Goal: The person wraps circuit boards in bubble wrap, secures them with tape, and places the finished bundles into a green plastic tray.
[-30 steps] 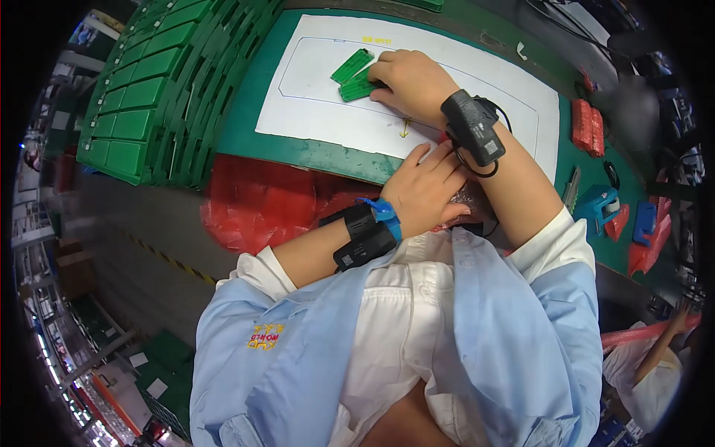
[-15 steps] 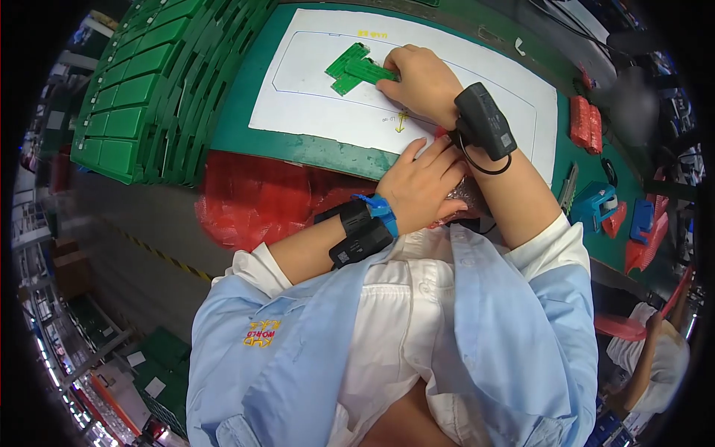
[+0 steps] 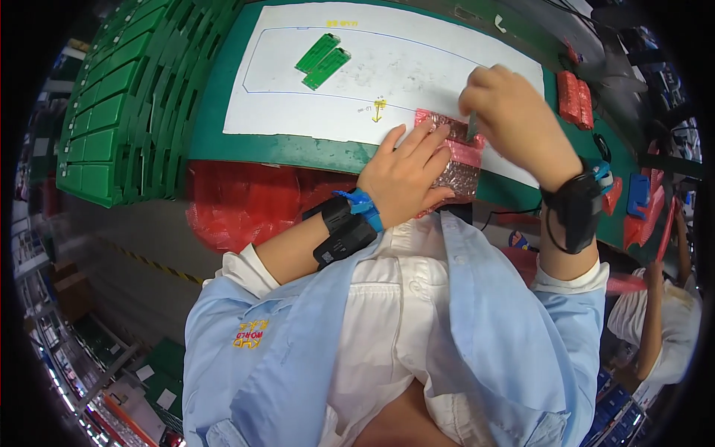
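My left hand (image 3: 406,175) lies flat with fingers spread, resting on a pink bubble-wrap pouch (image 3: 463,181) at the table's front edge. Above the pouch, my right hand (image 3: 506,112) is closed in a pinch on a green circuit board (image 3: 472,127), seen nearly edge-on with its lower end at the bubble wrap. I cannot tell whether that end is inside the pouch. Two more green circuit boards, a farther one (image 3: 316,52) and a nearer one (image 3: 328,68), lie slanted side by side on the white sheet (image 3: 257,112).
Stacked green trays (image 3: 100,112) stand left of the table. Red bubble wrap (image 3: 238,197) hangs below the front edge. Red-wrapped bundles (image 3: 573,100) and a blue holder (image 3: 638,195) sit at the right. Another person (image 3: 655,328) is at the lower right.
My right hand has taken one circuit board off the pile and moved it right and nearer, over the pouch. More of the pouch now shows beside my left hand.
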Demonstrator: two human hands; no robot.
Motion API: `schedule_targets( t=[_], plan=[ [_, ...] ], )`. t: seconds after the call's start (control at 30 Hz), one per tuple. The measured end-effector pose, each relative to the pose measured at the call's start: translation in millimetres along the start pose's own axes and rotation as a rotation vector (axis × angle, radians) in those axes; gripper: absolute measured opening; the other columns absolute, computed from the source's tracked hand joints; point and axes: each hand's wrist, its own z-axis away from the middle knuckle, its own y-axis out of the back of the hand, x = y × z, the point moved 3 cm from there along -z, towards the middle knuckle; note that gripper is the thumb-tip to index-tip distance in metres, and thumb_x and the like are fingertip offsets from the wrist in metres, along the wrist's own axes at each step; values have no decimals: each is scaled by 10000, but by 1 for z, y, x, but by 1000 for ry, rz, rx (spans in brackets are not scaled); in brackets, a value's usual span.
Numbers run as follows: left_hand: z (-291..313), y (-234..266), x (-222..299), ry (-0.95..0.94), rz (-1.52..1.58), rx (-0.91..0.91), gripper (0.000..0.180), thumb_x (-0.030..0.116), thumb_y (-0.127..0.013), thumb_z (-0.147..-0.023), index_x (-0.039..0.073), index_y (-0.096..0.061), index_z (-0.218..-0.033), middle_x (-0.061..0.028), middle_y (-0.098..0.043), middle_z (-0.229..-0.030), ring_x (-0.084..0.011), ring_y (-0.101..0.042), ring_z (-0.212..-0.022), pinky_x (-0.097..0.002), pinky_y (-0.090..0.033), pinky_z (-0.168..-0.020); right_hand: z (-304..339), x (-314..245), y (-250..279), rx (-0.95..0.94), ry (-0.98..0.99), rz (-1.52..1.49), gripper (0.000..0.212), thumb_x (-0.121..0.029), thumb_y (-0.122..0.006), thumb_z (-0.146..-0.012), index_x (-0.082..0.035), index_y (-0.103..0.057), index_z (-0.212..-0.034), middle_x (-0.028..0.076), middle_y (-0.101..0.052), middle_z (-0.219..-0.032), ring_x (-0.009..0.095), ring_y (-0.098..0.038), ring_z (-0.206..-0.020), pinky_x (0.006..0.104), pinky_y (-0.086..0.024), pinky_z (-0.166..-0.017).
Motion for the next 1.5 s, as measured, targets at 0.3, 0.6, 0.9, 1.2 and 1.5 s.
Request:
schedule_targets(
  t=[0.3,0.6,0.9,1.2,1.5],
  plan=[
    [-2,1,3,6,25,-36,600,434,-740,-750,63,-597,-1198,-115,-524,-1354,-289,-443,-1301,-456,-335,-1079,32,-14,-48,341,-116,-448,261,-37,-685,-804,-26,-651,-1062,132,-637,-1089,327,-591,-1029,356,-495,-864],
    [-3,-1,2,52,102,-82,604,428,-738,-765,50,-588,-1212,-117,-498,-1376,-303,-426,-1322,-471,-335,-1103,54,-3,-76,436,-146,-513,274,-60,-741,-793,-17,-656,-1049,135,-665,-1077,297,-638,-952,342,-524,-803],
    [-5,1,2,42,79,-91,601,443,-728,-779,51,-590,-1214,-121,-515,-1360,-309,-433,-1320,-474,-338,-1102,47,-6,-77,336,-323,-586,253,-52,-741,-788,-16,-663,-1026,132,-684,-1043,277,-646,-923,332,-527,-789],
    [-4,0,3,43,96,-82,593,411,-748,-768,42,-590,-1204,-129,-522,-1334,-320,-448,-1294,-472,-352,-1089,57,-2,-75,472,-276,-530,245,-26,-700,-794,-11,-660,-1036,130,-681,-1049,280,-644,-965,332,-533,-811],
    [-2,2,2,119,212,-34,592,352,-789,-732,46,-591,-1198,-134,-535,-1279,-329,-477,-1227,-456,-388,-1050,58,-7,-82,497,-146,-426,211,-13,-687,-794,-9,-662,-1004,131,-676,-1072,290,-642,-975,344,-537,-817]
  ],
)
